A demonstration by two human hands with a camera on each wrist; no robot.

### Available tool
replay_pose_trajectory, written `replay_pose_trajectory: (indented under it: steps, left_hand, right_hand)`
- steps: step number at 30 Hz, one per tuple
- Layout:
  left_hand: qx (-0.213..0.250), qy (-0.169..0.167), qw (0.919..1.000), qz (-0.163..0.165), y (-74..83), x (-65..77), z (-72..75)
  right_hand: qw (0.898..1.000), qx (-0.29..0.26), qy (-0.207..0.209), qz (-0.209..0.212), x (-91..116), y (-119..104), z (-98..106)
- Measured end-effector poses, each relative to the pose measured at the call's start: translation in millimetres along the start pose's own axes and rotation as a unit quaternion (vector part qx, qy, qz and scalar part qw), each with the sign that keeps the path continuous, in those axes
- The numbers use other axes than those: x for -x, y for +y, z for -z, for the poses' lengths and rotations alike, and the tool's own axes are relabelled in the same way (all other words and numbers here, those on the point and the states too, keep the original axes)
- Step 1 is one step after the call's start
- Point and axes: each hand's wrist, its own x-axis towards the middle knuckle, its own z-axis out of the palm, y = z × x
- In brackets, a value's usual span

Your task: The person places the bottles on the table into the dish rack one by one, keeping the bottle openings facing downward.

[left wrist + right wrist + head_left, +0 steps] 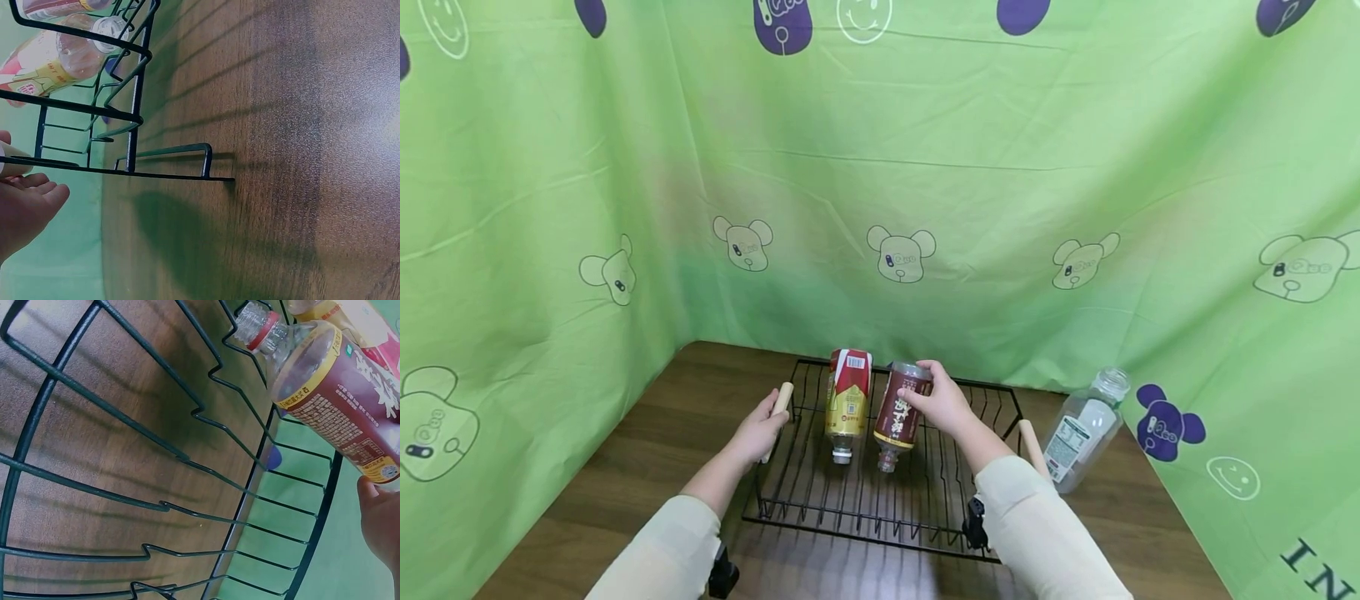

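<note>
A black wire rack (820,521) with wooden handles lies on the table. My left hand (758,429) grips its left wooden handle (782,400); in the left wrist view the fingers (37,194) curl by the handle end. My right hand (943,404) holds a plastic drink bottle with a maroon label (898,412) near its base, the capless neck (253,328) pointing down toward me. Left of it, a red-and-yellow-labelled bottle (848,396) with a white cap leans in the rack, also neck down. Part of the maroon-labelled bottle is behind my right fingers.
A clear capless bottle with a white label (1082,433) stands tilted in view right of the rack, near the right wooden handle (1032,446). Green printed cloth (880,175) closes off the back and sides of the brown wooden table (610,500).
</note>
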Motion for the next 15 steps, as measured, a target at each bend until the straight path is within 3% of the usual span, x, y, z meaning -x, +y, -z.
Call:
replay_pose_trajectory:
  steps: [15]
  left_hand:
    - [0.002,0.005,1.0,0.0,-1.0,-0.5,-0.9]
  right_hand:
    - [0.996,0.084,-0.022,0.01,-9.7,3.9,-6.6]
